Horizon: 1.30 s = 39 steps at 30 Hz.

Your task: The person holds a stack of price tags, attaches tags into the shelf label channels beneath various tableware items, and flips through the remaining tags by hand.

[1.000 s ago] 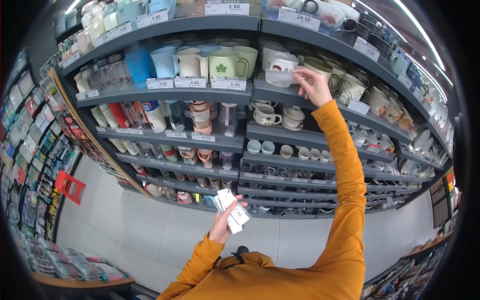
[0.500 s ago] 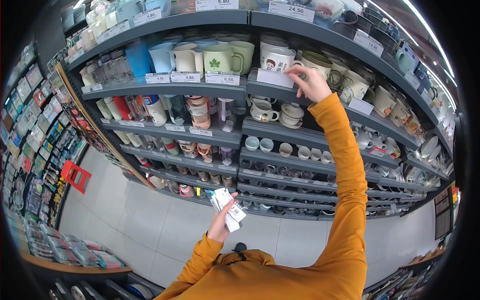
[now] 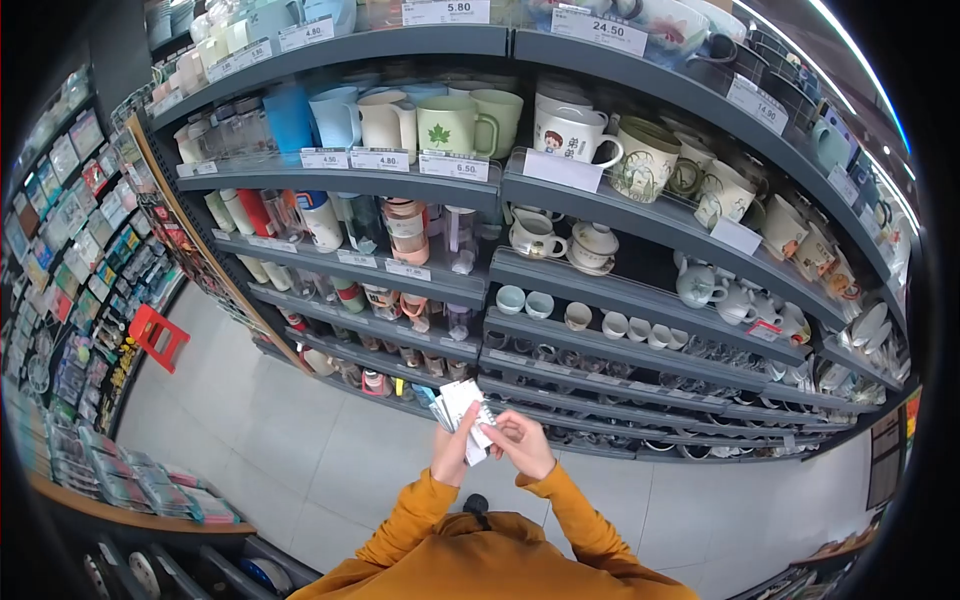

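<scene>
A fanned stack of white paper price tags (image 3: 461, 402) is gripped in my left hand (image 3: 452, 452), its thumb lying across the front. My right hand (image 3: 524, 444) meets the stack from the right, with thumb and fingertips pinched at the edge of the tags. Both hands are low in front of my body, above the floor. On the shelf ahead, a blank white card (image 3: 562, 170) sits in the label strip below a white mug with a cartoon figure (image 3: 572, 135). A cream mug with a green rim (image 3: 645, 160) stands to its right.
Shelves hold green mugs (image 3: 446, 128), bottles (image 3: 405, 228), small cups (image 3: 538, 303) and teapots (image 3: 700, 283). Another blank card (image 3: 736, 236) hangs farther right. A red stool (image 3: 158, 338) stands on the tiled floor (image 3: 260, 425) at left, beside a rack of packaged goods (image 3: 60, 270).
My right hand has come down from the blank card under the cartoon mug to the tags in my left hand. The view has shifted slightly.
</scene>
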Tool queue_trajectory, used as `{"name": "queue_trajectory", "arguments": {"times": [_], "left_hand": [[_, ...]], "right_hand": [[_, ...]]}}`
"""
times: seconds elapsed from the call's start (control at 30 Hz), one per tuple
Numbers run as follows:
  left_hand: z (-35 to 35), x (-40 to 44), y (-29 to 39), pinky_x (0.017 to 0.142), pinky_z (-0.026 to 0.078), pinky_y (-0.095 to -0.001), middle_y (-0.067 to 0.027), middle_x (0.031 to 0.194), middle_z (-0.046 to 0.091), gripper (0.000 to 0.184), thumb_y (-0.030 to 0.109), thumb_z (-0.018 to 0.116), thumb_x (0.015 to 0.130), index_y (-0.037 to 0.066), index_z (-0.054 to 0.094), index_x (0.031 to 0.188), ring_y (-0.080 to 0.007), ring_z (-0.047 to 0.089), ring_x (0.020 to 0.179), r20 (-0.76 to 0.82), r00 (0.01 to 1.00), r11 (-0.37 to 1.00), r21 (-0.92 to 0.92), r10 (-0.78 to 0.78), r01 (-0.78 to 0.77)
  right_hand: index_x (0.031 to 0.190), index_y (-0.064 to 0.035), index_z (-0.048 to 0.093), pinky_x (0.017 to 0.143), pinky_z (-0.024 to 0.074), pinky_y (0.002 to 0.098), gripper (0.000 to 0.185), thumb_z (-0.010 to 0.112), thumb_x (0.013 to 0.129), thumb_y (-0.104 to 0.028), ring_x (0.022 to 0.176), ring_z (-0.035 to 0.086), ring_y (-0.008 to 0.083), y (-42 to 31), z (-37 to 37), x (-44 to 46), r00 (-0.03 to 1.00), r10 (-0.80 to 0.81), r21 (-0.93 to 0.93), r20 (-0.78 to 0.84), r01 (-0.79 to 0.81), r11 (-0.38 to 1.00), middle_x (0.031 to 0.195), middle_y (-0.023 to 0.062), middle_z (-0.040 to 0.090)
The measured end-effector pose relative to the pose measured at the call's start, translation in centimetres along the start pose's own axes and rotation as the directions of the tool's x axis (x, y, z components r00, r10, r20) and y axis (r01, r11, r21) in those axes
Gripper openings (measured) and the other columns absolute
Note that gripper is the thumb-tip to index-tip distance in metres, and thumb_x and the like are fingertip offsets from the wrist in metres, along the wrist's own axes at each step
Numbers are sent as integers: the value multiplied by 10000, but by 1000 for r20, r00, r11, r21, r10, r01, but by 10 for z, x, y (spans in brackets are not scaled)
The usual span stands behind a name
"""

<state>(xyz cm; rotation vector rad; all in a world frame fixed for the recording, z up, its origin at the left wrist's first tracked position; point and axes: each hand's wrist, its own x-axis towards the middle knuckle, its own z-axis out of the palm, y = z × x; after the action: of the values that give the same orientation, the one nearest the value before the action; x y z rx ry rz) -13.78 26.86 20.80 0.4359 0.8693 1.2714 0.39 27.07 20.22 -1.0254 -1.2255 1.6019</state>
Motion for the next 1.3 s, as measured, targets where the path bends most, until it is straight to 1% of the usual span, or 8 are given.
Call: {"name": "queue_trajectory", "arguments": {"times": [0.1,0.33,0.43,0.53,0.67,0.8,0.97,1.3], "left_hand": [[-12,6,-13,780,469,-267,-62,1008,611,408,343,440,994,9,521,1214,-117,586,913,1,998,998,-13,56,-56],[-18,3,-14,835,427,-210,-54,1225,575,463,364,377,1013,43,466,1335,-80,545,952,83,997,963,270,-7,-16],[-37,16,-34,819,439,-210,-45,1096,606,442,306,417,1010,77,430,1388,-99,565,944,127,984,922,351,125,-163],[-19,-1,-25,873,457,-252,-91,1118,607,539,280,411,1010,136,202,1486,-170,588,1022,74,972,960,157,225,-234],[-50,8,-25,905,489,-386,-160,1233,551,527,247,446,974,198,247,1459,-270,584,1062,164,973,884,-415,-162,217],[-83,2,-25,842,507,-339,-127,1012,599,582,175,472,946,238,203,1458,-215,615,910,118,993,929,-368,-1,45],[-76,-29,5,661,569,-402,-106,1036,562,661,1,574,859,188,269,1415,-228,620,753,43,997,995,-86,59,-55],[-100,-74,-31,853,490,-345,-52,897,528,624,213,496,969,138,163,1491,-142,517,728,443,674,793,166,-591,586]], "right_hand": [[946,-3,558,584,489,232,117,624,900,-88,703,599,91,19,-10,0,952,-136,11,-273,145,989,843,49,644],[1141,3,522,812,455,247,220,476,974,-131,911,599,126,66,3,-11,983,-114,-298,-141,68,952,1023,55,613],[1248,5,492,822,463,248,339,499,978,-200,955,565,95,83,2,-2,966,256,431,-22,-222,874,1081,61,601],[1266,18,489,848,454,241,386,506,980,-240,958,560,91,49,27,-10,984,176,155,32,-179,972,1132,43,578],[1298,26,461,822,465,243,440,512,979,-272,974,553,86,58,37,-4,958,256,157,128,-275,949,1129,46,577],[1071,-16,615,686,481,247,341,490,983,-321,744,596,105,-6,22,21,876,405,-422,261,-273,864,909,66,629],[1042,-39,565,484,444,273,281,548,945,-302,507,574,100,-143,11,98,860,-510,-627,5,400,669,590,34,602],[1040,-85,609,555,514,324,209,536,916,-236,495,636,183,-252,31,222,717,-690,-930,-96,183,319,534,31,627]]}}
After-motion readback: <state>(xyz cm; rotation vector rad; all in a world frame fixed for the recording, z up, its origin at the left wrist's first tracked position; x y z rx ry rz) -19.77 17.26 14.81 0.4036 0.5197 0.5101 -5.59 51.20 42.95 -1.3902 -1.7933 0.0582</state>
